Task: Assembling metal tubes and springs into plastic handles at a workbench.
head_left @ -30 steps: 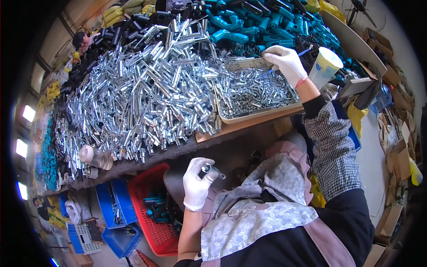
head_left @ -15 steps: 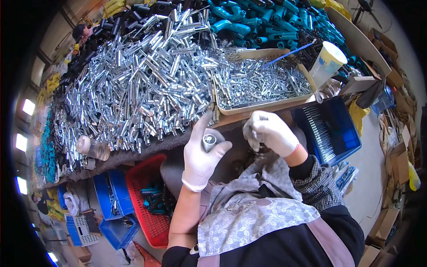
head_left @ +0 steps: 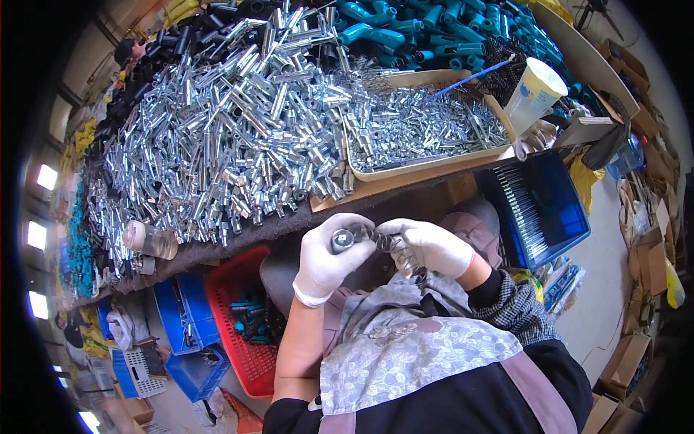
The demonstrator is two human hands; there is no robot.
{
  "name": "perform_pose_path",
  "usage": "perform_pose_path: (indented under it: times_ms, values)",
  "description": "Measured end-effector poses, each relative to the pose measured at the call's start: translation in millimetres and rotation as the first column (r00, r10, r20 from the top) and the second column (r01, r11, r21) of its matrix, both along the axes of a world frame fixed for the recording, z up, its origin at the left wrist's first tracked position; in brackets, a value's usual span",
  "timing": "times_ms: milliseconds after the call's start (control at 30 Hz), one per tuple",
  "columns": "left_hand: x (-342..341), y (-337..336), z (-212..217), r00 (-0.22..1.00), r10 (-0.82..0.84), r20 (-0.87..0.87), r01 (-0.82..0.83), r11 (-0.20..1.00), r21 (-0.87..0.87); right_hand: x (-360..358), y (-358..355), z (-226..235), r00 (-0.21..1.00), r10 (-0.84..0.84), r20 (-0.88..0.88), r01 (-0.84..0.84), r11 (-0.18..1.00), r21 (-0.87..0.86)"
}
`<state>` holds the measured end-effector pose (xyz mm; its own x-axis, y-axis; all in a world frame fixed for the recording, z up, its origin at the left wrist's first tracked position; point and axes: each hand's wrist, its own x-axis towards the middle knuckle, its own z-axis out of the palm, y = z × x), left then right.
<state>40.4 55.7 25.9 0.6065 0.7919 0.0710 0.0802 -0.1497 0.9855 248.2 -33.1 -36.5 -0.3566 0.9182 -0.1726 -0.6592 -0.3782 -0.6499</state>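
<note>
My left hand (head_left: pixel 319 257), in a white glove, is closed around a metal tube (head_left: pixel 343 239) whose round end faces up. Close against it on the right, my white-gloved right hand (head_left: pixel 436 249) pinches a dark coil spring (head_left: pixel 382 241) by the tube. The right fingertips are dirty grey, and they partly hide the spring. Both hands are just in front of the bench edge, above my lap. Beyond them lies a large heap of shiny metal tubes (head_left: pixel 238 123). A shallow cream tray (head_left: pixel 434 165) of small metal pins and fittings stands right of the heap.
A paper cup (head_left: pixel 533 94) and a blue stick (head_left: pixel 473 78) are at the tray's right. Teal housings (head_left: pixel 448 32) lie behind. A blue bin (head_left: pixel 571 217) with metal rods stands at right, a red basket (head_left: pixel 249 362) below left. A clear bottle (head_left: pixel 150 240) lies at the bench edge.
My right hand has moved down and left to meet my left hand, and the spring now shows between them. My left fingers have curled in around the tube.
</note>
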Motion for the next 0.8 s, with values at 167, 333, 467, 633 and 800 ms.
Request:
perform_pose_path:
  times_ms: [167,333,467,633,800]
  values:
    - [-5.2,-3.9,-20.0,0.984,0.129,0.122,-0.080,0.934,-0.349,-21.6,-3.4,-20.8,0.933,0.026,-0.358,-0.043,0.998,-0.039]
    - [-3.5,-16.4,-28.4,0.920,0.343,0.191,-0.218,0.852,-0.477,-27.2,-6.3,4.6,0.963,-0.144,0.229,0.145,0.989,0.011]
    - [2.2,-29.5,-38.3,0.827,0.481,0.291,-0.200,0.736,-0.647,-35.2,-7.1,10.3,0.828,-0.301,0.473,0.231,0.952,0.201]
    - [9.7,-45.7,-37.8,0.821,0.512,0.253,-0.437,0.848,-0.299,-44.6,-6.2,5.5,0.290,-0.693,0.659,0.263,0.720,0.642]
    - [5.6,-43.4,-55.8,0.857,0.458,0.235,-0.501,0.847,0.179,-40.1,-1.7,13.0,0.038,-0.793,0.608,0.120,0.607,0.785]
